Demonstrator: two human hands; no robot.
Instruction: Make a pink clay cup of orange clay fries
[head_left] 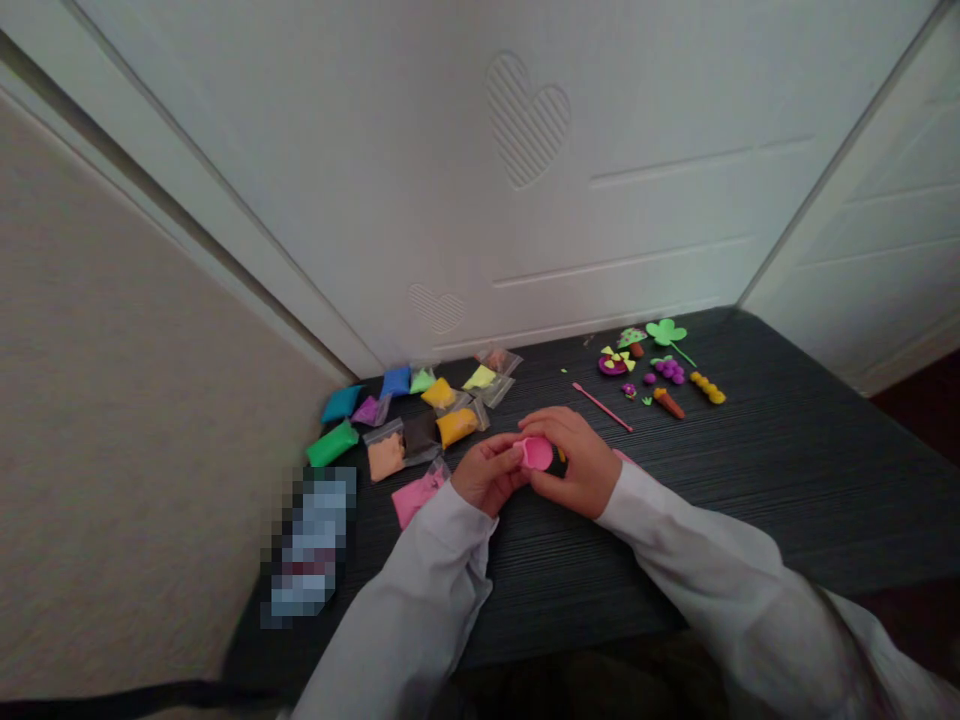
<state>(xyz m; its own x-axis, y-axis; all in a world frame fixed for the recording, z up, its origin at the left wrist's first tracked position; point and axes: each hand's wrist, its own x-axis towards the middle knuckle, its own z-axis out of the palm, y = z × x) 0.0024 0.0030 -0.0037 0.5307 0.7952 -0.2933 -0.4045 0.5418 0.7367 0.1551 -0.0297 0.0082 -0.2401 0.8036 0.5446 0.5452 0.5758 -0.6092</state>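
Between both hands, above the dark table, is a small rounded pink clay piece [538, 454]. The fingers of my left hand [491, 472] pinch its left edge, thumb on top. My right hand [576, 458] curls around its far and right sides, and its fingers are closed on the piece. A bit of orange [561, 454] shows by my right palm; what it belongs to is hidden. Just beyond my right hand lies a thin pink modelling stick [602, 407]. A bag of pink clay [418, 492] is near my left wrist.
Several clay bags, including a green one [332, 443] and a blue one [396, 382], lie at the left of the table [810, 470]. Small clay figures stand back right: a green flower [666, 332], purple grapes [670, 371], a carrot [669, 403]. A white panel [360, 200] rises behind.
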